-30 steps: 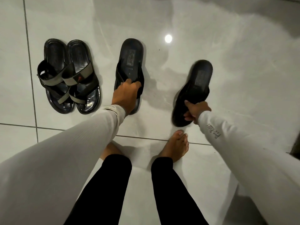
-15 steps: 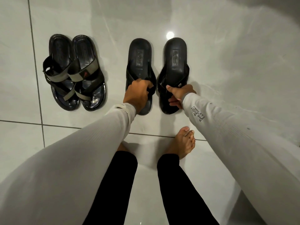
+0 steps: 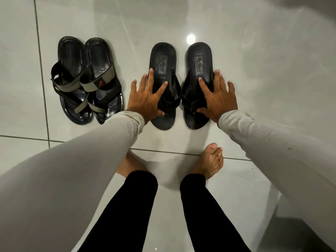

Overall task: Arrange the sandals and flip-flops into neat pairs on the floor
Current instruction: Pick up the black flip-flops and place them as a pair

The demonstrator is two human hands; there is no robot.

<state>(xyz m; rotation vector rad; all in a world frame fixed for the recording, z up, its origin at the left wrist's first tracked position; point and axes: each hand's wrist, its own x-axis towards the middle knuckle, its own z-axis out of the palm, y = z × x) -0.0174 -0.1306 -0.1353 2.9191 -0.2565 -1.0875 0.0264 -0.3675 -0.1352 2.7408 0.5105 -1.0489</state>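
Two black flip-flops lie side by side on the white tiled floor, toes toward me. My left hand (image 3: pixel 145 100) rests with spread fingers on the outer side of the left flip-flop (image 3: pixel 162 59), holding nothing. On the outer side of the right flip-flop (image 3: pixel 199 57), my right hand (image 3: pixel 220 99) lies flat with its fingers apart. Further left stands a pair of black sandals with grey straps (image 3: pixel 85 79), close together and slightly overlapping.
My bare feet (image 3: pixel 211 160) and black-trousered legs are just below the flip-flops. Dark grout lines (image 3: pixel 41 73) cross the glossy tiles. A ceiling light glints on the floor (image 3: pixel 190 39). Bare floor stretches to the right.
My right hand carried the right flip-flop leftward and set it beside the left one. Both hands have let go of the straps and spread flat on the flip-flops' outer edges.
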